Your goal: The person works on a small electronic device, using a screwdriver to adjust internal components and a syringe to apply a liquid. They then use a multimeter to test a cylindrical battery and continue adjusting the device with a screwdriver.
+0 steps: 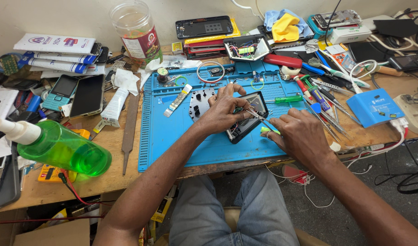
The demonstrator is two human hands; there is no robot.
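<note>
At the centre of the frame my left hand [225,111] grips the opened phone [247,117] on the blue mat [172,132]; my right hand [300,134] pinches tweezers [259,117] inside. I judge repair unfinished: cover [201,102] lies apart.

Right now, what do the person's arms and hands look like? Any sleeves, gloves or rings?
Both arms are bare all the way up, with no sleeves showing. The left hand and right hand wear no gloves, and no rings or watch can be seen. Blue jeans cover the legs below.
</note>
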